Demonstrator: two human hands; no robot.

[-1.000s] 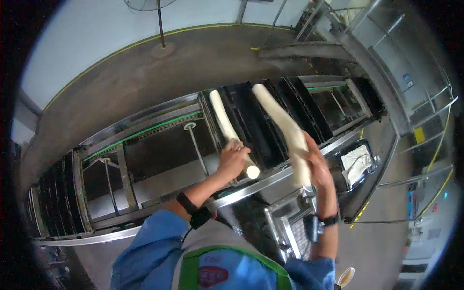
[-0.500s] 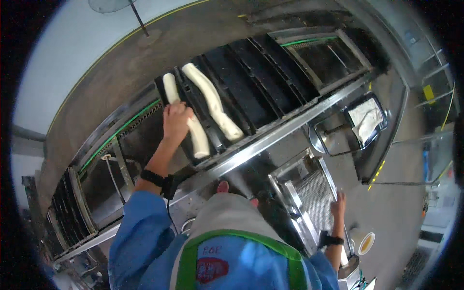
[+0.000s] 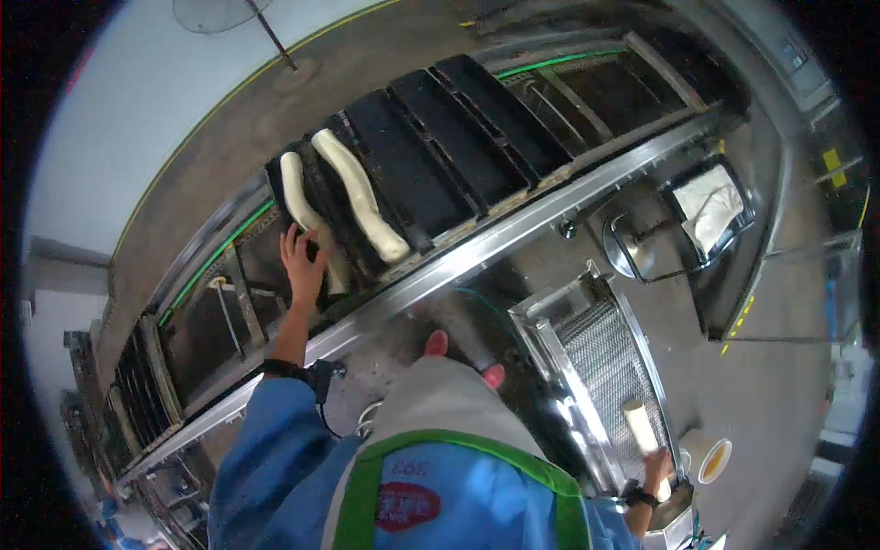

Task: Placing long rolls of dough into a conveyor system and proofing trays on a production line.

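My left hand (image 3: 304, 264) is over the near part of the left dough roll (image 3: 295, 191), its fingers spread; whether they touch the dough is hard to tell. That pale, long roll lies in the leftmost black baking pan (image 3: 341, 234). A second dough roll (image 3: 359, 194), slightly curved, lies in the pan compartment beside it. At the lower right, my right hand (image 3: 656, 467) is closed around another dough roll (image 3: 639, 423) on a metal mesh conveyor (image 3: 600, 344). The hand covers part of that roll, and a bit of it shows beyond the fingers.
Several black pans (image 3: 412, 151) without dough continue to the right along a conveyor line with a metal rail (image 3: 467, 240). A stand with a black tray (image 3: 747, 215) and white cloth (image 3: 710, 206) is at the right. A white bucket (image 3: 704, 454) stands beside the mesh conveyor.
My left hand has come off the roll's middle toward its near end, fingers spreading. My right hand has moved down the mesh conveyor and grips a dough roll. The pans have shifted left in view.
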